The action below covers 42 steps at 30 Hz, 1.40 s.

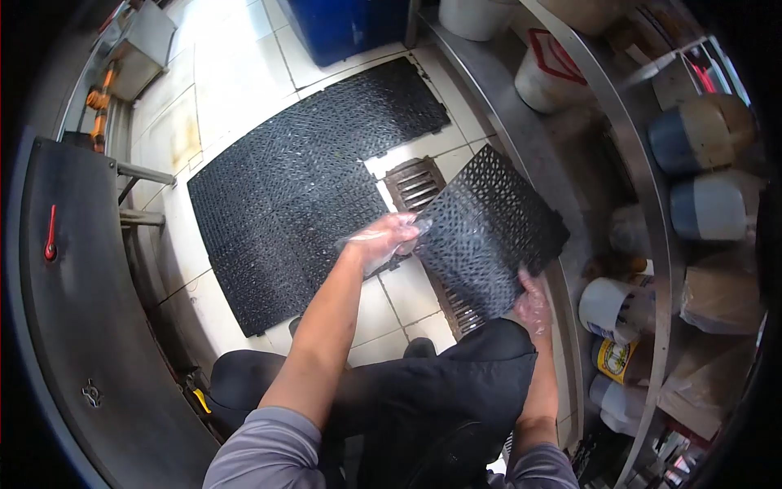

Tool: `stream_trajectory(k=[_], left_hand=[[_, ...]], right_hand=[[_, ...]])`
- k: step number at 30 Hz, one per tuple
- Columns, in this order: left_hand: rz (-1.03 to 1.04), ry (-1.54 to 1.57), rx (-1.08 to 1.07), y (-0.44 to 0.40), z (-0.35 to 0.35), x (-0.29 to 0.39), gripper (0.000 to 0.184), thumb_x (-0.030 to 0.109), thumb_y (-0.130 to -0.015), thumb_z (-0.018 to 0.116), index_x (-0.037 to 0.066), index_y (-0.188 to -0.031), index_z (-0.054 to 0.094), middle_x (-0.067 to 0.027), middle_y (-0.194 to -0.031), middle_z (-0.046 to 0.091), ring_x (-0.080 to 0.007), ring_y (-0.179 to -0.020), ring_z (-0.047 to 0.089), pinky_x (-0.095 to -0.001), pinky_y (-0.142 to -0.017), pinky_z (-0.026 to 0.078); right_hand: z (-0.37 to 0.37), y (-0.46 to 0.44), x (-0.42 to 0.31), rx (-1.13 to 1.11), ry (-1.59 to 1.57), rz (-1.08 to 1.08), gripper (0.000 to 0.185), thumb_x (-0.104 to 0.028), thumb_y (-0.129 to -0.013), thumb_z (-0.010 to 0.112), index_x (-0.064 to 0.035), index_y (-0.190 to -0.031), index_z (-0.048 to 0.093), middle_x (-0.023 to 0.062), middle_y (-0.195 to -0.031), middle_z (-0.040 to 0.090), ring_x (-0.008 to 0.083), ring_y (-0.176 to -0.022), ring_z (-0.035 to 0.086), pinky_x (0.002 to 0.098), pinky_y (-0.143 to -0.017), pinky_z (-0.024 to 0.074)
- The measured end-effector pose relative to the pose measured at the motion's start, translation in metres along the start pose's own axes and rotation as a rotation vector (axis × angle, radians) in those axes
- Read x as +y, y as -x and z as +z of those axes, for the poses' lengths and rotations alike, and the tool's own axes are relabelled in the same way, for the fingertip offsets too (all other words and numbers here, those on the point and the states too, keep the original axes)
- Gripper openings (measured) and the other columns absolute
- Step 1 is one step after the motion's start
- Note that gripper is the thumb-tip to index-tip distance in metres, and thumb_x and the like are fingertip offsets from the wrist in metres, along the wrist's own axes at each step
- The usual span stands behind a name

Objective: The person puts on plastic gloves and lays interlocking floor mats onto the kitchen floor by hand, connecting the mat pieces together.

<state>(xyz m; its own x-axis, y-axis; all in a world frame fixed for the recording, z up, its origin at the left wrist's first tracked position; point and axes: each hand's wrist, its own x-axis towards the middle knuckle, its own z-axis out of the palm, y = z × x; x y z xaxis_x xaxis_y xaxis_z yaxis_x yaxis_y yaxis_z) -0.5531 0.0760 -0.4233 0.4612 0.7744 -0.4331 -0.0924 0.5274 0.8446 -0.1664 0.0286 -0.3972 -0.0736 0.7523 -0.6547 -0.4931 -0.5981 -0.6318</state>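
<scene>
A black perforated floor mat tile is lifted at a tilt over the floor drain, its surface slightly blurred. Pinching its left corner is my left hand, in a loose clear plastic glove. My right hand, gloved in the same clear plastic, grips the tile's lower right edge, with some of its fingers hidden beneath. Beside them, a larger black mat made of joined tiles lies on the floor, with a notch at its right side next to the drain.
A rusty metal drain grate runs through the white tiled floor. On the right, metal shelving holds buckets, jugs and packages. A blue bin stands at the far end. To the left is a dark metal cabinet.
</scene>
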Motion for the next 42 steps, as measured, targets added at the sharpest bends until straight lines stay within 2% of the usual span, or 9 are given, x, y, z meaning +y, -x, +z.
stream_trajectory(k=[5, 8, 9, 12, 17, 21, 30, 37, 42], left_hand=[[-0.124, 0.139, 0.327, 0.009, -0.060, -0.058, 0.040, 0.024, -0.097, 0.071, 0.008, -0.132, 0.058, 0.0017, -0.096, 0.063, -0.0093, -0.082, 0.056, -0.0254, -0.070, 0.045], [-0.007, -0.078, 0.625, 0.009, -0.071, -0.031, 0.061, 0.030, -0.096, 0.071, 0.002, -0.145, 0.048, -0.0097, -0.114, 0.069, -0.0208, -0.099, 0.066, -0.0331, -0.085, 0.053], [0.088, -0.308, 0.787, 0.002, -0.086, -0.041, 0.070, 0.037, -0.094, 0.074, 0.001, -0.147, 0.046, -0.0205, -0.130, 0.065, -0.0335, -0.123, 0.061, -0.0414, -0.104, 0.048], [0.159, -0.555, 0.987, 0.021, -0.072, -0.022, 0.074, 0.039, -0.093, 0.074, 0.001, -0.149, 0.044, -0.0274, -0.142, 0.056, -0.0406, -0.134, 0.053, -0.0444, -0.113, 0.041], [0.106, -0.805, 0.830, 0.035, -0.053, -0.051, 0.079, 0.027, -0.085, 0.082, -0.003, -0.148, 0.044, -0.0281, -0.146, 0.051, -0.0431, -0.135, 0.049, -0.0454, -0.116, 0.039], [0.186, -1.075, 0.670, 0.024, -0.034, -0.064, 0.085, 0.033, -0.089, 0.075, 0.003, -0.157, 0.033, -0.0230, -0.161, 0.034, -0.0400, -0.150, 0.031, -0.0460, -0.123, 0.030], [-0.217, -1.153, 0.335, -0.006, -0.025, -0.040, 0.088, 0.034, -0.090, 0.074, 0.020, -0.162, 0.026, -0.0125, -0.169, 0.022, -0.0385, -0.156, 0.019, -0.0526, -0.120, 0.035], [-0.219, -1.192, 0.369, -0.004, -0.029, -0.048, 0.082, 0.044, -0.092, 0.069, 0.022, -0.161, 0.031, -0.0127, -0.171, 0.015, -0.0373, -0.157, 0.012, -0.0529, -0.122, 0.029], [0.024, -1.273, 0.653, -0.029, -0.056, -0.053, 0.081, 0.044, -0.093, 0.067, 0.017, -0.161, 0.031, -0.0174, -0.170, 0.017, -0.0391, -0.156, 0.016, -0.0527, -0.119, 0.034]], right_hand=[[0.012, -0.034, 0.067, -0.135, -0.037, 0.188, 0.026, -0.012, -0.099, 0.064, -0.0004, -0.123, 0.065, 0.0113, -0.119, 0.070, 0.0234, -0.107, 0.068, 0.0424, -0.094, 0.0554], [0.036, -0.061, 0.098, -0.167, -0.170, 0.195, 0.030, -0.013, -0.101, 0.061, -0.0015, -0.128, 0.063, 0.0132, -0.129, 0.067, 0.0287, -0.118, 0.065, 0.0500, -0.106, 0.0503], [0.043, -0.075, 0.109, -0.182, -0.232, 0.174, 0.030, -0.014, -0.102, 0.060, -0.0026, -0.129, 0.063, 0.0137, -0.132, 0.066, 0.0303, -0.121, 0.064, 0.0524, -0.109, 0.0484], [0.066, -0.105, 0.105, -0.150, -0.328, 0.182, 0.027, -0.005, -0.100, 0.061, 0.0011, -0.126, 0.064, 0.0121, -0.125, 0.069, 0.0271, -0.115, 0.066, 0.0466, -0.108, 0.0505], [0.082, -0.167, 0.106, -0.165, -0.326, 0.150, 0.030, -0.006, -0.100, 0.060, 0.0010, -0.129, 0.062, 0.0148, -0.134, 0.065, 0.0284, -0.123, 0.062, 0.0472, -0.113, 0.0469], [0.102, -0.181, 0.110, -0.117, -0.304, 0.131, 0.031, -0.012, -0.102, 0.058, 0.0008, -0.130, 0.062, 0.0157, -0.135, 0.064, 0.0311, -0.126, 0.059, 0.0503, -0.116, 0.0427], [0.086, -0.194, 0.118, -0.027, -0.299, 0.159, 0.032, -0.013, -0.104, 0.058, -0.0010, -0.133, 0.060, 0.0162, -0.137, 0.062, 0.0331, -0.127, 0.059, 0.0533, -0.116, 0.0419], [0.090, -0.187, 0.119, -0.021, -0.165, 0.134, 0.031, -0.013, -0.103, 0.059, 0.0026, -0.130, 0.060, 0.0166, -0.133, 0.064, 0.0317, -0.122, 0.062, 0.0501, -0.112, 0.0455], [0.076, -0.200, 0.124, -0.044, -0.069, 0.123, 0.037, -0.016, -0.101, 0.065, 0.0043, -0.132, 0.059, 0.0160, -0.133, 0.063, 0.0311, -0.120, 0.063, 0.0510, -0.107, 0.0477]])
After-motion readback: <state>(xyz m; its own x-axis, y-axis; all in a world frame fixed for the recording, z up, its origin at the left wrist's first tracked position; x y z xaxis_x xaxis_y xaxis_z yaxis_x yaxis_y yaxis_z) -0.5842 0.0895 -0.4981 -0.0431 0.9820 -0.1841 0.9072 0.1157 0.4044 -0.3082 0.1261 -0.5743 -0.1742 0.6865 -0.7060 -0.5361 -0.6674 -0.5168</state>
